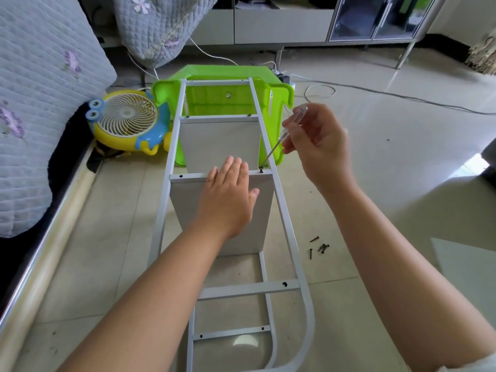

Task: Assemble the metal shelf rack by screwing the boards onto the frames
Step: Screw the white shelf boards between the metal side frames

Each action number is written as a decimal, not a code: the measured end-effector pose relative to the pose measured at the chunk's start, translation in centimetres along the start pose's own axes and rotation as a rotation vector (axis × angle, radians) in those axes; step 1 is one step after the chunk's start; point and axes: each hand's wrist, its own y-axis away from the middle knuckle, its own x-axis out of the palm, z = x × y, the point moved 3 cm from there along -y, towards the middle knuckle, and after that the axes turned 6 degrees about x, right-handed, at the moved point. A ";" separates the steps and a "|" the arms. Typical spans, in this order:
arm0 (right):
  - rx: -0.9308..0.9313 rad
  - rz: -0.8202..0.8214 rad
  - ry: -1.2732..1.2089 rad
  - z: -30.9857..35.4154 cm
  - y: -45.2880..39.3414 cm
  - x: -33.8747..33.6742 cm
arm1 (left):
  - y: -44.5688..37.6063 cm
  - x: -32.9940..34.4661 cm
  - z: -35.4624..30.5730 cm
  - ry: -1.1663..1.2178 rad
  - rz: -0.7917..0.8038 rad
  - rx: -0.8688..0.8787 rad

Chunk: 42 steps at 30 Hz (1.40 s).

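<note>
a home: quilted bedding (40, 103), toy fan (126, 122) on tiled floor (402, 157), cabinet (281, 25).

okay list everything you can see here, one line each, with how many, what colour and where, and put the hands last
Grey metal shelf frame: one, lying on the floor, centre.
Grey shelf boards: two, standing in the frame.
Clear-handled screwdriver: one, tip on the black screw at the crossbar's right end.
Loose black screws: about five, floor right of the frame.
Green plastic stool: one, under the frame's far end.
Yellow and blue cartoon fan: one, floor at left.
Grey quilted floral cover: left.
White cables: floor behind.
Left hand: flat on the near board.
Right hand: holds the screwdriver.
</note>
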 end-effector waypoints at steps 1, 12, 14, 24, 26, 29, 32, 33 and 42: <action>0.002 0.007 0.017 0.1 -0.1 0.0 | 0.0 0.0 0.0 -0.001 -0.003 0.001; -0.321 0.158 0.537 2.2 -0.7 -0.6 | 0.2 0.0 0.2 -0.019 -0.040 0.040; -0.361 0.175 0.566 2.5 -0.7 -0.6 | 0.1 -0.2 0.8 -0.006 -0.049 0.041; -0.366 0.285 0.700 3.7 -0.3 -0.3 | 0.4 -0.5 1.3 0.027 -0.012 -0.007; -0.325 0.326 0.760 4.1 -0.5 -0.2 | 0.4 -0.6 1.2 0.039 0.001 -0.012; -0.274 0.370 0.853 4.5 -1.1 0.1 | 0.4 -0.7 1.1 0.055 0.028 -0.015; -0.243 0.403 0.882 4.7 -1.4 0.4 | 0.3 -0.8 1.1 0.061 0.037 -0.025; -0.234 0.409 0.881 4.7 -1.5 0.4 | 0.3 -0.8 1.1 0.061 0.038 -0.026; -0.210 0.411 0.886 4.4 -1.1 -0.4 | 0.6 -0.7 1.0 0.059 0.039 -0.024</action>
